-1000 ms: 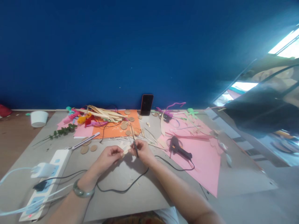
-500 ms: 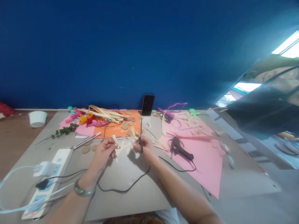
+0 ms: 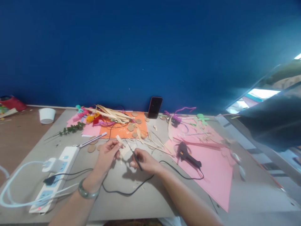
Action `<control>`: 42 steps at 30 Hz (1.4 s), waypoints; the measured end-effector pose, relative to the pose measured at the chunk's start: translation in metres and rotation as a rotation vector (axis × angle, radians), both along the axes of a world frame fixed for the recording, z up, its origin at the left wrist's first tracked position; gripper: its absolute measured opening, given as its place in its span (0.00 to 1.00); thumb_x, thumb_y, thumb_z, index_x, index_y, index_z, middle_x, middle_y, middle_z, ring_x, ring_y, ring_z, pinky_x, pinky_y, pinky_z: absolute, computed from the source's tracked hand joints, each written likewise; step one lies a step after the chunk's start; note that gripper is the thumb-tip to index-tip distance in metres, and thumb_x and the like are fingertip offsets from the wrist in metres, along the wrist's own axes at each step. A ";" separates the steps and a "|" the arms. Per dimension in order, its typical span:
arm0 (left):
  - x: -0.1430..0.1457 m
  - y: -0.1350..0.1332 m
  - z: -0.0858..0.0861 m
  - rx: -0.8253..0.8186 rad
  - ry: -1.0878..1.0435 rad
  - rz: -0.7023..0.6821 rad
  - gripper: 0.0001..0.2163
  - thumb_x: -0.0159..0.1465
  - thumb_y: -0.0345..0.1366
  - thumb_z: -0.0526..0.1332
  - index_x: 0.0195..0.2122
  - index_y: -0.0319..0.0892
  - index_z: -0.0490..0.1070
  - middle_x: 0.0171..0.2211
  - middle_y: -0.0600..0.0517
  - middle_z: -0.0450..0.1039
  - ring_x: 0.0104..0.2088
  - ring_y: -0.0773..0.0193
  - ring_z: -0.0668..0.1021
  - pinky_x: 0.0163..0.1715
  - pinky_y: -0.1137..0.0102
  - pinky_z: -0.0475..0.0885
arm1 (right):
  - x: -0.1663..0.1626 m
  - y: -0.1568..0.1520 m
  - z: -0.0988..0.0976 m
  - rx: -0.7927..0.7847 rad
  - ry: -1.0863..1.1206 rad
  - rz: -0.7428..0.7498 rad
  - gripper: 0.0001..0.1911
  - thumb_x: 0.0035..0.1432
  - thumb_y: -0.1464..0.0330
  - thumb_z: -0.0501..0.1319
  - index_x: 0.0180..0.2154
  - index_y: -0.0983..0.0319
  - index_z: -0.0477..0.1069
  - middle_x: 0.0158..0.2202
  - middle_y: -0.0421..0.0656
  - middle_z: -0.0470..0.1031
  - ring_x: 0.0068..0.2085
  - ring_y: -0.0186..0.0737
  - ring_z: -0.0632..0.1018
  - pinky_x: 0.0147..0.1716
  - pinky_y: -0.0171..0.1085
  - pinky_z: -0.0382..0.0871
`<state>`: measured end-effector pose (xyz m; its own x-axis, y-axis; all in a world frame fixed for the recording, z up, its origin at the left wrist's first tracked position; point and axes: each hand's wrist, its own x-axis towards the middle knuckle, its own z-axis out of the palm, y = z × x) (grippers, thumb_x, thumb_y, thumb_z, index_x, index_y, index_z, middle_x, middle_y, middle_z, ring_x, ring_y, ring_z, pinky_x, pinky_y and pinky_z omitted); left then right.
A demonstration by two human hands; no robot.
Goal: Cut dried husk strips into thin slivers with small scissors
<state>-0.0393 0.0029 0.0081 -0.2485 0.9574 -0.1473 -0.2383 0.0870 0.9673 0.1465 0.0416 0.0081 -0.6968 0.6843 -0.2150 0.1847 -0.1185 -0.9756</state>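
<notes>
Dark scissors (image 3: 136, 158), one pair, occupy the right hand (image 3: 147, 161).

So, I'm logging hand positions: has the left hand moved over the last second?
Yes. Judged against the white power strip, the left hand has shifted leftward, closer to the strip.

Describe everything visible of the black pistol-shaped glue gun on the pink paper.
The black pistol-shaped glue gun looks like hard plastic, with a thick body, a long grip and a small orange-tan patch between them. It lies on the pink paper, grip toward the lower right. A thin black cable leaves the grip's end and curves left. The bare right hand is apart from it. Nozzle detail is too blurred to tell.
</notes>
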 end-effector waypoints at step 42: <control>-0.005 0.001 -0.003 0.000 0.075 0.011 0.10 0.54 0.41 0.64 0.28 0.39 0.70 0.22 0.54 0.72 0.15 0.75 0.65 0.14 0.78 0.57 | -0.001 0.000 -0.002 -0.062 -0.078 0.017 0.27 0.39 0.52 0.69 0.20 0.61 0.55 0.17 0.32 0.60 0.21 0.27 0.59 0.20 0.29 0.51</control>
